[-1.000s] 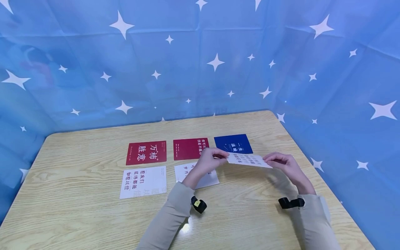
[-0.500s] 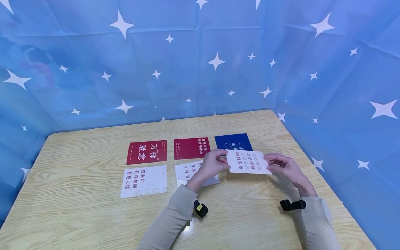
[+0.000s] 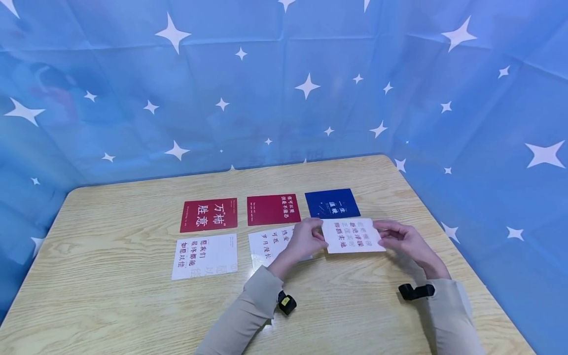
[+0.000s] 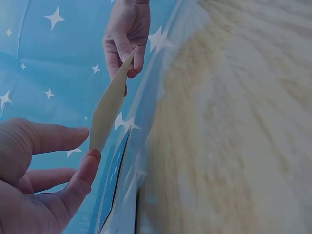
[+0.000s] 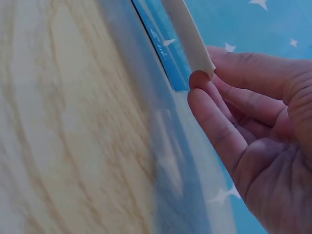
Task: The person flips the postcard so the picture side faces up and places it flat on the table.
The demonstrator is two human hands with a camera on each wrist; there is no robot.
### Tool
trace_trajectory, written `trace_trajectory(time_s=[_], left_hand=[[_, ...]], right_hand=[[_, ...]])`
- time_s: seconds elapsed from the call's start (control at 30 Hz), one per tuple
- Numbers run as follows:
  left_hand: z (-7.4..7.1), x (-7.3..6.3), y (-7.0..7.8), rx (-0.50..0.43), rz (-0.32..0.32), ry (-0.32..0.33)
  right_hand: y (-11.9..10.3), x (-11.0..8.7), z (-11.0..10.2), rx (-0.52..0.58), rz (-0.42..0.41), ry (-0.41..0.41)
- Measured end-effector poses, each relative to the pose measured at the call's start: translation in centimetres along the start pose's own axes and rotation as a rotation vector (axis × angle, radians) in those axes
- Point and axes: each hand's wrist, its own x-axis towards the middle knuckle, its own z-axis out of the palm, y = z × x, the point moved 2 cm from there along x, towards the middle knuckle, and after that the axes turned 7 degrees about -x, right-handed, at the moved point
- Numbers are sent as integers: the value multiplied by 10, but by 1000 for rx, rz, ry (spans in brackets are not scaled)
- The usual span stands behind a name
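A white card [image 3: 352, 235] with dark and pale grey printed characters is held between both hands, just in front of the blue card [image 3: 333, 203]. My left hand [image 3: 301, 245] pinches its left edge, and my right hand [image 3: 406, 244] pinches the right edge. Seen from the left wrist, the card [image 4: 108, 114] stands nearly edge-on between thumb and fingers, raised off the table. The right wrist view shows its other end [image 5: 190, 36] between my fingertips. Under my left forearm lies another white card [image 3: 270, 241], partly hidden.
Two red cards [image 3: 208, 215] [image 3: 266, 209] lie in the back row, left of the blue one. Another white card [image 3: 205, 256] lies at the front left. The wooden table [image 3: 111, 296] meets a blue star-patterned cloth [image 3: 266, 98] behind and to the right.
The held white card has turned from a thin slanted sliver to show its printed face, and has come slightly lower and nearer. Both hands keep their pinch; the other cards stay put.
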Motion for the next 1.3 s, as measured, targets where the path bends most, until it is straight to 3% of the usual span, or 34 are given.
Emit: trace_trajectory(time_s=[0.3, 0.57, 0.73, 0.97, 1.13, 1.3], left_hand=[[2, 0, -4, 178, 24, -33], [3, 1, -6, 239, 28, -33], [3, 2, -4, 288, 20, -38], [4, 3, -2, 354, 45, -36], [1, 3, -5, 305, 14, -45], [-8, 2, -10, 72, -107, -69]], right_hand=[[6, 4, 6, -30, 21, -38], [-4, 9, 9, -216, 123, -46], [-13, 13, 10, -354, 65, -39], [-17, 17, 15, -435, 40, -12], [-15, 21, 16, -463, 74, -5], [-13, 22, 15, -469, 107, -7]])
